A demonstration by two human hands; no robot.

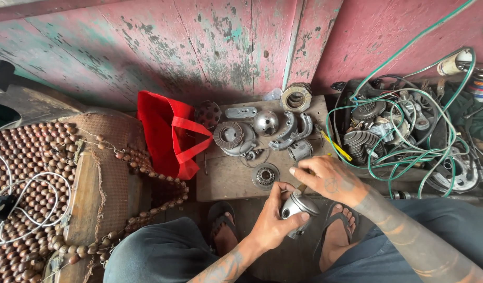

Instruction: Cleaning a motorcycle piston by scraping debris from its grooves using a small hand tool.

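Metal piston [299,206] gripped in left hand [273,222], fingers wrapped round its skirt, held above feet at 6 o'clock of wooden worktop [226,178]. Right hand [330,180] closed over small tool, tip pressed into piston from 12 o'clock; tool mostly hidden. Round clutch plate [265,176] seen just beyond at 11 o'clock, red bag [171,133] further at 10. Risk judged: tool may slip off and jab left palm if pushed hard; piston could be dropped onto toes if grip loosened.
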